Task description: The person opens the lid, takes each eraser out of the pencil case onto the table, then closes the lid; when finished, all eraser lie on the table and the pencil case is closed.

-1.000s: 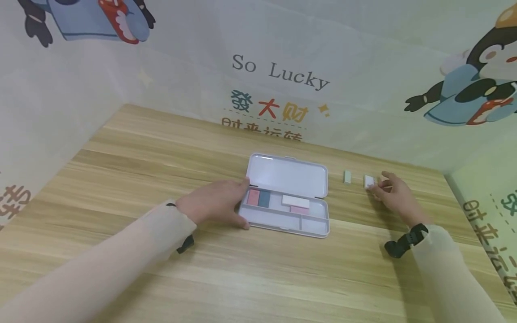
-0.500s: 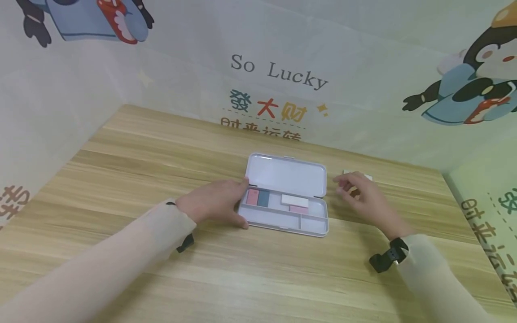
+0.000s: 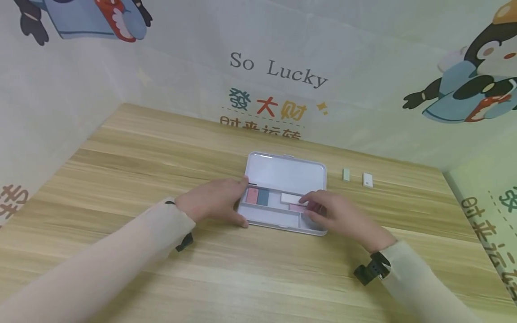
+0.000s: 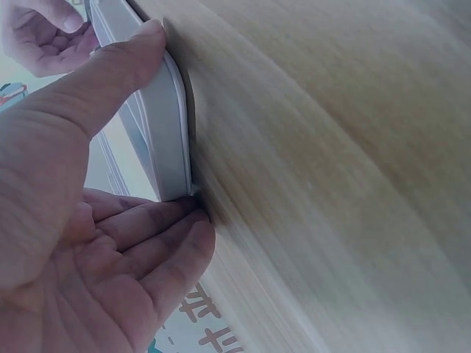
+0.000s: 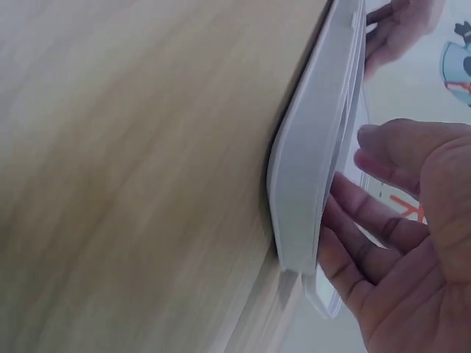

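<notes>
A pale lilac pencil case [image 3: 286, 171] lies open on the table, its lid folded back. My left hand [image 3: 214, 201] grips its left end, thumb at the front side and fingers at the back, as the left wrist view shows. Inside are a coral-pink eraser [image 3: 252, 196], a blue eraser [image 3: 263, 197], a white eraser [image 3: 290, 198] and a light pink eraser [image 3: 296, 208]. My right hand [image 3: 343, 217] reaches over the case's right end, fingers bent and parted from the thumb. Its fingertips are at the white and light pink erasers; nothing held shows.
On the table [image 3: 226, 278], right of the case, lie a small green block [image 3: 346, 175] and another white eraser [image 3: 367, 180]. A printed cloth [image 3: 181, 67] stands behind and along both sides of the table.
My right hand has left the white eraser on the right, passed leftward over the green block and come down into the case. My left hand has stayed at the case's left end.
</notes>
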A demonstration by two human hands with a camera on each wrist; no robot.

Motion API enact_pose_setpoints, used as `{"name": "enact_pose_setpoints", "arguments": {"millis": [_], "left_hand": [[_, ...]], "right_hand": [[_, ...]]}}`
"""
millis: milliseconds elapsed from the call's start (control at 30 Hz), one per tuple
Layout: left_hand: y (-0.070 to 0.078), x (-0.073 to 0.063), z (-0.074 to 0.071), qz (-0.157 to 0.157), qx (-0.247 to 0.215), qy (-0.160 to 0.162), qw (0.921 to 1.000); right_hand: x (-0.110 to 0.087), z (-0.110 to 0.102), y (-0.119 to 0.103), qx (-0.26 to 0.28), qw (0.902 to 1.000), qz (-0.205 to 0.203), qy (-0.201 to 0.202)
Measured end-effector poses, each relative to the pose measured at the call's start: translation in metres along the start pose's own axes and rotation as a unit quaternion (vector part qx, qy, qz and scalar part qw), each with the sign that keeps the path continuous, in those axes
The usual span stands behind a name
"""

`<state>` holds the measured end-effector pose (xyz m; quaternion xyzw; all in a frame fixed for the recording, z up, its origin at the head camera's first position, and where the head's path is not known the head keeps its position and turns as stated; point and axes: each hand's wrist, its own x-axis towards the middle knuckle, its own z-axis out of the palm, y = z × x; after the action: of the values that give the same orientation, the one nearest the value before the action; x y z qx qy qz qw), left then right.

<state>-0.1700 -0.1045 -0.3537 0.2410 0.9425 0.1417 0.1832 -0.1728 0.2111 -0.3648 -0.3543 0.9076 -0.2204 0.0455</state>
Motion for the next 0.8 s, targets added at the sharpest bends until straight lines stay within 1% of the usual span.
{"name": "enact_pose_setpoints", "arguments": {"millis": [267, 500, 800], "left_hand": [[0.001, 0.0, -0.001, -0.002, 0.003, -0.003, 1.0], [0.001, 0.001, -0.002, -0.005, 0.012, -0.007, 0.9999], [0.002, 0.001, -0.003, -0.01, 0.011, -0.012, 0.9998]], "right_hand": [[0.004, 0.006, -0.008, -0.008, 0.9997, 0.002, -0.022], [0.008, 0.009, -0.011, 0.0, 0.9994, 0.013, -0.031], [0.013, 0.012, -0.014, -0.016, 0.9987, 0.011, -0.046]]}}
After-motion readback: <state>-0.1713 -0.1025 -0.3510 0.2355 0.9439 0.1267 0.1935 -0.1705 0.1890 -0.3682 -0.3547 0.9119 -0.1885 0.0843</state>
